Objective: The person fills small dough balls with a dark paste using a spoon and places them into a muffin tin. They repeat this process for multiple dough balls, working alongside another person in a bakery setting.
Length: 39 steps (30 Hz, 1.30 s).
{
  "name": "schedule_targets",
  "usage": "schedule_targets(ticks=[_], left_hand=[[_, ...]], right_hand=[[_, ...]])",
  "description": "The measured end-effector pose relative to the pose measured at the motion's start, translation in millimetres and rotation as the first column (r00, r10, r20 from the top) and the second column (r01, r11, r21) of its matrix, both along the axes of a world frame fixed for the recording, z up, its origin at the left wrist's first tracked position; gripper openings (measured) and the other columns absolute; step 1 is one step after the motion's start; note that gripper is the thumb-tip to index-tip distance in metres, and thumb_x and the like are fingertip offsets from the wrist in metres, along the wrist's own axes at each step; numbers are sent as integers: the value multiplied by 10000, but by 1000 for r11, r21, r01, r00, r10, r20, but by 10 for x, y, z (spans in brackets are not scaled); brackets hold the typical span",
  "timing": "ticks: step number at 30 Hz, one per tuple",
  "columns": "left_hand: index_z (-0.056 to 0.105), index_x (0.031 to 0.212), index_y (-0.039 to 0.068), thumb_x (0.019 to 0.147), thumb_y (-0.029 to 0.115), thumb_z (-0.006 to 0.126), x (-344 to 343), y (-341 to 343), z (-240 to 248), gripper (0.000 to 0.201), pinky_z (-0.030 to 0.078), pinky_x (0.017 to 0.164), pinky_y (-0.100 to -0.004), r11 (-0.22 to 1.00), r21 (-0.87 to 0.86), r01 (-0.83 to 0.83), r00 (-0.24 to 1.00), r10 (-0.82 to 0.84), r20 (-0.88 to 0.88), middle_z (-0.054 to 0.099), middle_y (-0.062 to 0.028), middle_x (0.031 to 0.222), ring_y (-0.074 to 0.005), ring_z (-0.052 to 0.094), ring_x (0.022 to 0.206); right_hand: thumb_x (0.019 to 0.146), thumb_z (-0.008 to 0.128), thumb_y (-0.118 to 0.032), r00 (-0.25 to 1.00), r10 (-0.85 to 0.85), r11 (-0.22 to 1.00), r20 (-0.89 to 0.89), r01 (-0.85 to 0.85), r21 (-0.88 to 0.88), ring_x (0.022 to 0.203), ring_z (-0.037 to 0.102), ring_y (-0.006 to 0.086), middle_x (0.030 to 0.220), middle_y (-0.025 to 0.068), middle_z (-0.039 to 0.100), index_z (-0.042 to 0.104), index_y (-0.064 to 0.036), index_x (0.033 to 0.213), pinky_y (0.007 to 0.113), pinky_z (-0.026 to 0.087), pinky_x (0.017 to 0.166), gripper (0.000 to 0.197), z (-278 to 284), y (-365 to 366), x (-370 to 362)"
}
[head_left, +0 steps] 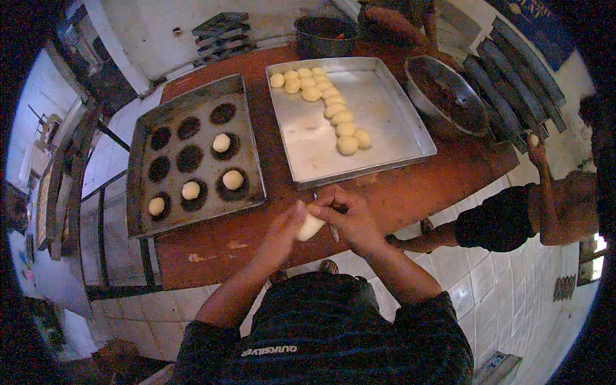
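Observation:
My left hand (286, 230) is closed around a pale, smooth piece of dough (310, 227) at the table's near edge. Fingers of my right hand (351, 218) press together at the dough's upper side. A thin metal utensil (334, 233) sticks out below the right palm; its kind is hidden by the hand. Left of my hands lies a dark baking tray (196, 215) with round blackened spots, several holding single dough balls (233, 180). Beyond my hands, a shiny square tray (301, 154) carries a bent row of touching yellowish dough balls (340, 119).
A large metal bowl (447, 95) with dark contents stands right of the shiny tray, and a dark pot (326, 37) behind it. Stacked dark pans (513, 77) are at the far right. Another person (545, 205) stands on the right; someone else is at the table's far side.

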State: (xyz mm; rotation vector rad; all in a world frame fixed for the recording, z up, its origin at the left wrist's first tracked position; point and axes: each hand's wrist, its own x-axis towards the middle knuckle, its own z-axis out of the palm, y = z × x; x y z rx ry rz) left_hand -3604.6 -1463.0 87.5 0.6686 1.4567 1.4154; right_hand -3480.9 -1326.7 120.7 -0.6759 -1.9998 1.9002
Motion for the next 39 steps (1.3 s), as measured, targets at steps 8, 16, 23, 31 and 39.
schedule_targets(ticks=[8, 16, 23, 31, 39], left_hand=[[649, 1147, 25, 1016, 553, 447, 1, -26, -178, 580, 471, 877, -305, 992, -122, -24, 999, 20, -34, 658, -87, 1038, -154, 600, 948], [660, 1151, 32, 1023, 622, 312, -288, -128, -131, 697, 465, 908, -348, 960, -278, 26, 1000, -23, 15, 653, -99, 1054, -207, 601, 980], [427, 1451, 53, 901, 811, 200, -394, -249, 322, 964, 345, 1116, -409, 979, 186, 84, 994, -94, 46, 566, -200, 1344, -292, 499, 1285], [270, 1541, 83, 866, 724, 494, -687, -379, 103, 957, 317, 1147, -424, 821, 515, -247, 871, -44, 489, 472, -147, 1452, -287, 467, 1329], [530, 1115, 31, 827, 225, 805, -1046, -523, -152, 443, 473, 856, -305, 868, 346, -355, 777, 480, -407, 492, -75, 1135, -192, 572, 1032]], right_hand=[[892, 717, -159, 999, 30, 874, -16, -18, 486, 953, 574, 181, 1050, 62, 617, 691, -55, 1034, 343, 453, 898, 178, 72, -96, 3], [860, 689, -122, 984, 156, 748, -81, -64, 660, 1116, 575, 285, 1162, 81, 650, 680, -92, 1158, 440, 410, 991, 300, -91, -209, -58], [856, 679, -37, 876, 474, 732, -89, -336, 593, 1031, 644, 278, 1114, 95, 664, 705, -89, 1068, 413, 506, 933, 220, -44, -509, -58], [881, 729, -114, 947, 109, 791, -301, -266, -550, 960, 659, 212, 1034, 85, 678, 645, -72, 1099, 348, 569, 814, 237, 130, -569, -753], [942, 607, -97, 951, 298, 944, 81, -281, -175, 1001, 664, 231, 1115, 98, 685, 615, -21, 1251, 351, 528, 914, 318, -138, -734, -1371]])
